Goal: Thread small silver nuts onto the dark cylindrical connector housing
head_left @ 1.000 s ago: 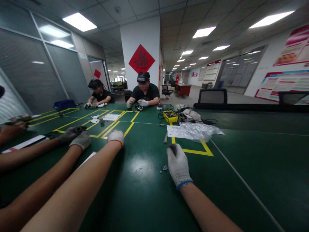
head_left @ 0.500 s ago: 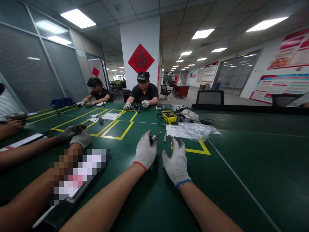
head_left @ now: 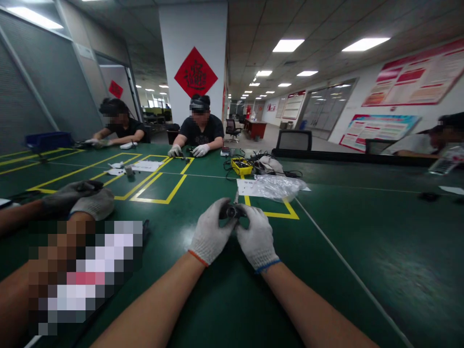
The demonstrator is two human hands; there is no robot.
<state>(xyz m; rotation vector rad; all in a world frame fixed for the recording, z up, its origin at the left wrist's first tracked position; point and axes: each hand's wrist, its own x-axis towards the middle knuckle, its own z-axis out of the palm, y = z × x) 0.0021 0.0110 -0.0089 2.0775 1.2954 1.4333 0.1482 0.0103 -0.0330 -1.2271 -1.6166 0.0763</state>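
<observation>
Your white-gloved left hand (head_left: pixel 210 232) and white-gloved right hand (head_left: pixel 256 237) angle inward. Both grip a dark, round-faced part (head_left: pixel 231 211).

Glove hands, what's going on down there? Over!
Left hand, right hand: both gripping. Dark round-ended part: held between fingertips. Co-worker's gloved hands: off left, clear of both.

Gloved fingers (head_left: pixel 253 212) hold a dark, round-ended part (head_left: pixel 231 211).

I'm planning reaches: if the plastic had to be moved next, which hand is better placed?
Probably the right hand: it is nearer the plastic, which lies ahead and slightly to its right. The left hand would have to reach past the right. Both have fingers on the dark part.
</observation>
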